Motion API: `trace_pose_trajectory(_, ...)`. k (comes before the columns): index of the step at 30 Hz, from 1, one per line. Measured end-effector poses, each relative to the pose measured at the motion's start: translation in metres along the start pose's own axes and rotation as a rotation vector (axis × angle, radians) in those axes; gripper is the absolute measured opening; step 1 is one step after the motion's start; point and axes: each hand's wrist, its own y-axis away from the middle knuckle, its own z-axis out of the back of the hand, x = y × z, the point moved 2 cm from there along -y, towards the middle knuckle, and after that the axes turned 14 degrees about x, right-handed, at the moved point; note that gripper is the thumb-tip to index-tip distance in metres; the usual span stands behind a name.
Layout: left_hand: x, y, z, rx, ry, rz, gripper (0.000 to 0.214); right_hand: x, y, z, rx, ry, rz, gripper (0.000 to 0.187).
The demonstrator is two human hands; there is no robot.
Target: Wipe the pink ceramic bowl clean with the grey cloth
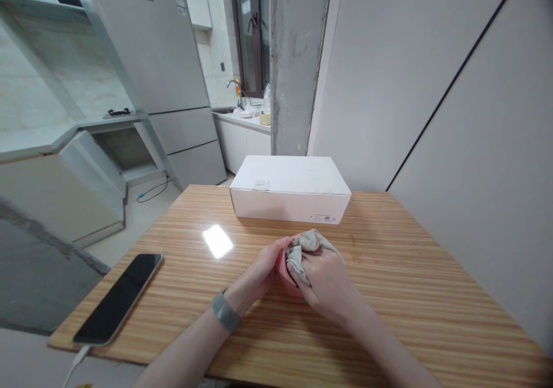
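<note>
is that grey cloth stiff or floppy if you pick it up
The grey cloth is probably floppy: it bunches into soft folds around the right hand. It likely weighs little for its bulk, judging by its thin, crumpled look. Its dull fabric surface probably won't feel slippery.

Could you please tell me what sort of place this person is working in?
It looks like a home kitchen: a tall refrigerator stands at the back, near a curved sink tap and white base cabinets under a counter.
</note>
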Motion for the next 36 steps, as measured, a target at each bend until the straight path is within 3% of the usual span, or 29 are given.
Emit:
trace_pose_trajectory(6, -0.001, -0.001, -0.013, 0.113, 0.116, -0.064, 0.045, 0.0, -0.001, -0.004, -0.058, -0.01, -0.154, 0.026)
trace_pose_trajectory(9, -0.005, 0.002, -0.015, 0.14, 0.216, -0.05, 0.042, -0.004, -0.001, 0.001, -0.049, -0.009, -0.041, 0.025)
trace_pose_trajectory(14, -0.008, 0.006, -0.008, 0.123, 0.209, 0.166, 0.055, -0.002, 0.004, 0.005, -0.017, -0.001, 0.168, 0.024)
trace_pose_trajectory(18, -0.005, 0.004, -0.004, 0.096, 0.111, 0.141, 0.048, 0.005, 0.005, 0.0, 0.016, -0.015, 0.212, 0.021)
trace_pose_trajectory(24, -0.001, 0.002, -0.002, 0.007, 0.037, 0.126, 0.04, 0.004, 0.003, -0.002, 0.028, -0.014, 0.144, 0.024)
trace_pose_trajectory(28, 0.002, 0.001, -0.001, -0.036, 0.05, 0.023, 0.036, 0.002, 0.001, 0.001, 0.006, -0.008, 0.054, 0.029)
trace_pose_trajectory(36, -0.001, 0.004, -0.013, 0.133, 0.076, -0.024, 0.042, -0.002, 0.0, 0.0, 0.007, 0.01, -0.07, 0.022)
